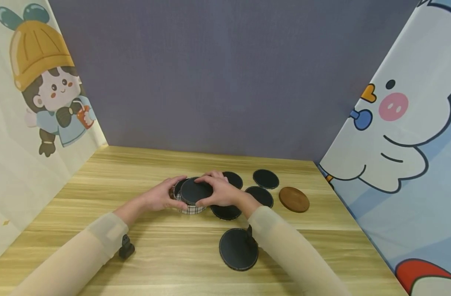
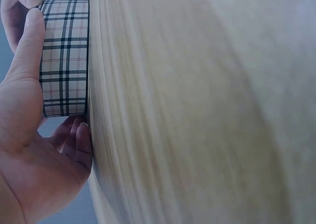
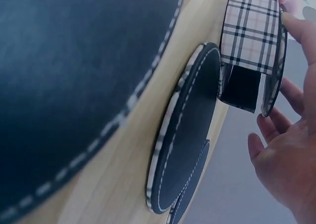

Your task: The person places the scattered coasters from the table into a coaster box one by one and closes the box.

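A round coaster holder (image 1: pixel 191 210) with a plaid side stands on the table. My left hand (image 1: pixel 162 196) grips it from the left, the thumb along its upper rim in the left wrist view and the other fingers round the far side. My right hand (image 1: pixel 222 191) holds a black round coaster (image 1: pixel 194 190) by its edge over the holder's top, slightly tilted. In the right wrist view, an opening shows in the plaid wall (image 3: pixel 251 29), and the coaster's rim (image 3: pixel 274 86) lies along the holder's top. The holder's inside is mostly hidden.
Several black stitched coasters lie to the right: one nearer me (image 1: pixel 238 249), one beside the holder (image 1: pixel 226 212), others farther back (image 1: pixel 266 179). A brown wooden disc (image 1: pixel 294 199) lies at the far right. A grey partition (image 1: pixel 210 82) stands behind the table, printed panels at the sides.
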Demonstrator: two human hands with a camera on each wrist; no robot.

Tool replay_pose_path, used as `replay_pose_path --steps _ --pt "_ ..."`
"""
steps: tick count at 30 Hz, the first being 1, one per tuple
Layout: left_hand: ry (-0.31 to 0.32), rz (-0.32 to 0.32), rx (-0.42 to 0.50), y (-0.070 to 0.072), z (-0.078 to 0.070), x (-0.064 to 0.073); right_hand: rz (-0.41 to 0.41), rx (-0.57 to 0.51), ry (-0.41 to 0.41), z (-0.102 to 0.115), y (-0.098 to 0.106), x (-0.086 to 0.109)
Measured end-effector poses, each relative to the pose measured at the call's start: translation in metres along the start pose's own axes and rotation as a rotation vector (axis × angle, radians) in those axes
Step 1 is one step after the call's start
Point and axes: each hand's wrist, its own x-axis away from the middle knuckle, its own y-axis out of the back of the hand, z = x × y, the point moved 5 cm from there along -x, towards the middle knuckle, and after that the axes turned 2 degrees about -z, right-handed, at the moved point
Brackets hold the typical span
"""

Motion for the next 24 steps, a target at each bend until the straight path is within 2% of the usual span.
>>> replay_pose_path --steps 5,12,17,24 --pt "-0.023 0.015 0.031 -0.001 -0.0011 -0.0001 0.008 0.005 -0.003 0.0016 -0.0043 -0.0037" --pt "-0.028 0.036 0.005 -0.0002 0.0014 0.0006 0.011 -0.022 -0.001 0.0022 -0.0078 -0.0077" --pt "-0.028 0.046 0.028 -0.0015 0.0011 -0.0003 0.013 -0.043 -0.005 0.0018 -0.0089 -0.0097" --pt "-0.065 0.046 0.009 -0.0001 0.0022 -0.0001 0.021 -0.056 -0.011 0.0011 -0.0101 -0.0108"
